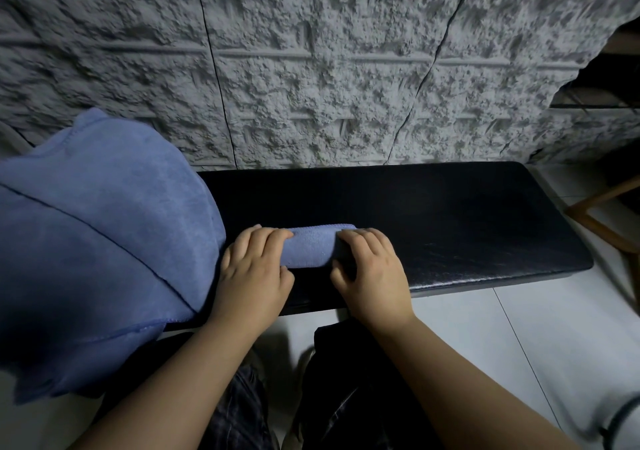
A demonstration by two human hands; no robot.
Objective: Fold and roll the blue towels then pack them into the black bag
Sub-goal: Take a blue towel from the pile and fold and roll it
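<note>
A small blue towel, rolled into a short tube, lies across the middle of a black padded bench. My left hand grips its left end, fingers curled over the top and thumb at the front. My right hand grips its right end the same way. A heap of loose blue towels covers the bench's left end and hangs over its front edge. A black bag sits on the floor below my arms, partly hidden by them.
A grey rough-textured wall rises right behind the bench. Pale floor tiles lie in front and to the right. A wooden frame stands at the far right.
</note>
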